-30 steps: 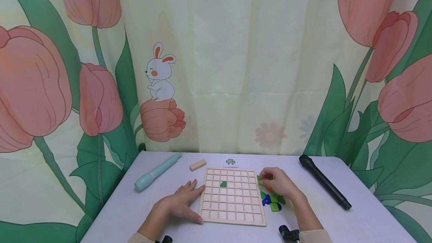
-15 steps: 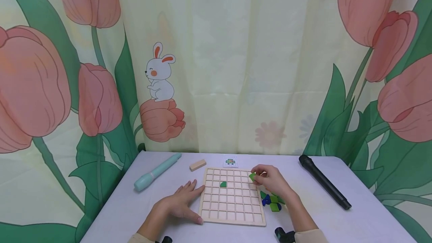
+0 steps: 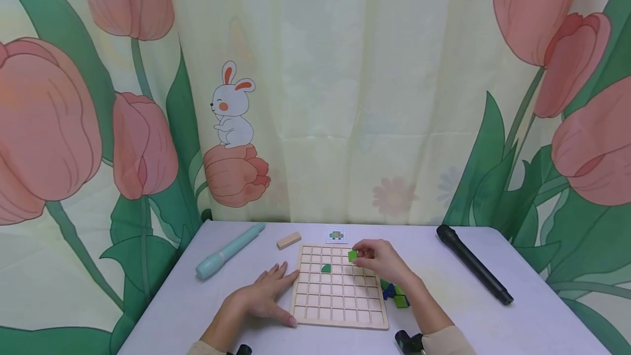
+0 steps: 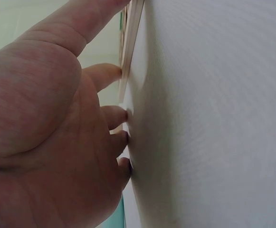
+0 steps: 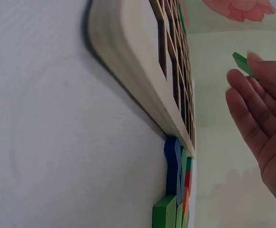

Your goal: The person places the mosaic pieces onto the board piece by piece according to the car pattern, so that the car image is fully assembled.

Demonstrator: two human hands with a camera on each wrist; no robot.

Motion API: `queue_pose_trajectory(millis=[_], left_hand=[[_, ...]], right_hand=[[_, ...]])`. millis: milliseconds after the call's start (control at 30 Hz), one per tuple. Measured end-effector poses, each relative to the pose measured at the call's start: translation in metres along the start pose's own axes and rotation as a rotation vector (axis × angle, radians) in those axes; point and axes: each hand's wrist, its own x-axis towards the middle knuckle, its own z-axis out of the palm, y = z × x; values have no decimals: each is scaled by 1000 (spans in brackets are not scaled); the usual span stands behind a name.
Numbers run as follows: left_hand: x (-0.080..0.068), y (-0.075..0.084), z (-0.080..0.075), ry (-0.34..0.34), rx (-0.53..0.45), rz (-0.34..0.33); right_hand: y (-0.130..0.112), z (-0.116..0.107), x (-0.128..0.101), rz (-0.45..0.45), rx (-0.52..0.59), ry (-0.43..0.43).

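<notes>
A wooden grid board [image 3: 340,326] lies on the table, with one dark green quarter-round tile [image 3: 326,269] in a cell of its upper part. My right hand [image 3: 383,261] pinches a light green tile [image 3: 352,256] between thumb and fingertips over the board's upper right cells. In the right wrist view the pinched green tile [image 5: 243,63] shows edge-on, raised above the board. My left hand [image 3: 268,295] lies spread at the board's left side, thumb and index finger touching its edge. The left wrist view shows the straight fingers [image 4: 110,76] along that edge.
Loose blue, green, red and orange pieces [image 5: 164,213] lie by the board's right edge. Behind the board is a small pattern card [image 3: 337,235]. A wooden block [image 3: 288,240] and a mint-green stick [image 3: 229,251] lie at left, a black microphone [image 3: 474,264] at right.
My right hand has moved left from the pieces beside the board, carrying the light green tile over the upper grid cells. My left hand has stayed in place.
</notes>
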Motion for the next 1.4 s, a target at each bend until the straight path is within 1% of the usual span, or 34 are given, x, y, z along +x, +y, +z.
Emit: queue_pose_trajectory(millis=[67, 333, 667, 767, 933, 1133, 1400], left_hand=[[0, 0, 0, 0, 1, 0], [0, -2, 0, 6, 11, 15], [0, -1, -1, 8, -8, 10], [0, -1, -1, 16, -1, 7], [1, -1, 0, 5, 14, -3], [2, 0, -1, 0, 9, -4], [2, 2, -2, 1, 15, -9]], right_hand=[[-3, 2, 3, -23, -19, -13], [-5, 9, 15, -68, -70, -47], [-3, 18, 28, -95, -98, -158], [-2, 22, 29, -81, -104, -181], [0, 28, 29, -47, -107, -220], [0, 29, 29, -21, -121, -224], [-1, 29, 30, -32, -121, -255]])
